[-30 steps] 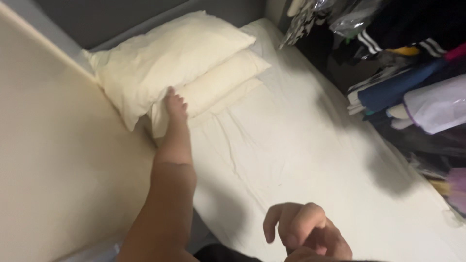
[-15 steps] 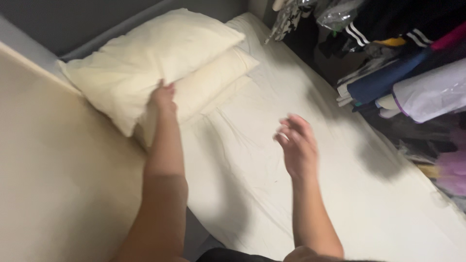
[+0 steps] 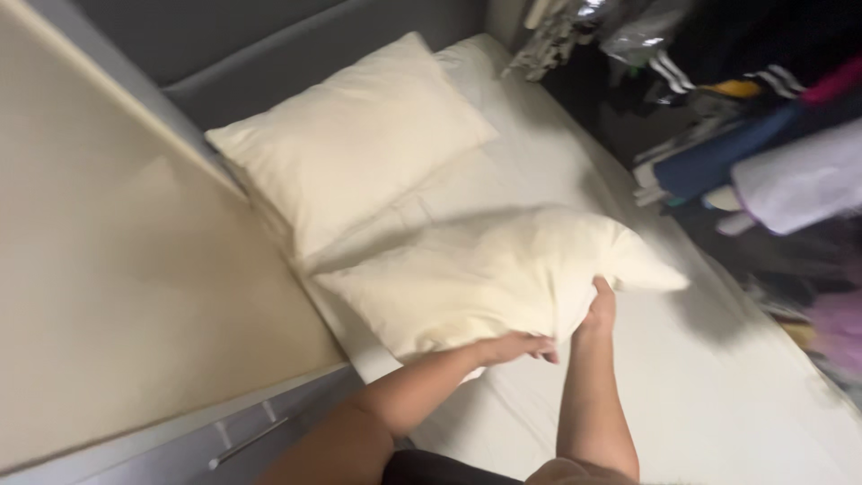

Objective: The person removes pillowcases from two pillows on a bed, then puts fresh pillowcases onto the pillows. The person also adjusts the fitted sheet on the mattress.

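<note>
A cream pillow (image 3: 359, 144) lay at the head of the bed (image 3: 718, 395). Just in front of it, a second pillow (image 3: 485, 269) was lifted off the sheet. The left hand (image 3: 512, 348) gripped its near edge; the right hand (image 3: 600, 310) clenched its corner.

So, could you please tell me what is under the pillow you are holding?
Under the lifted pillow lies the white sheet, and a second pillow rests behind it. Both the left hand and right hand grip it. The sheet directly beneath is hidden.
</note>
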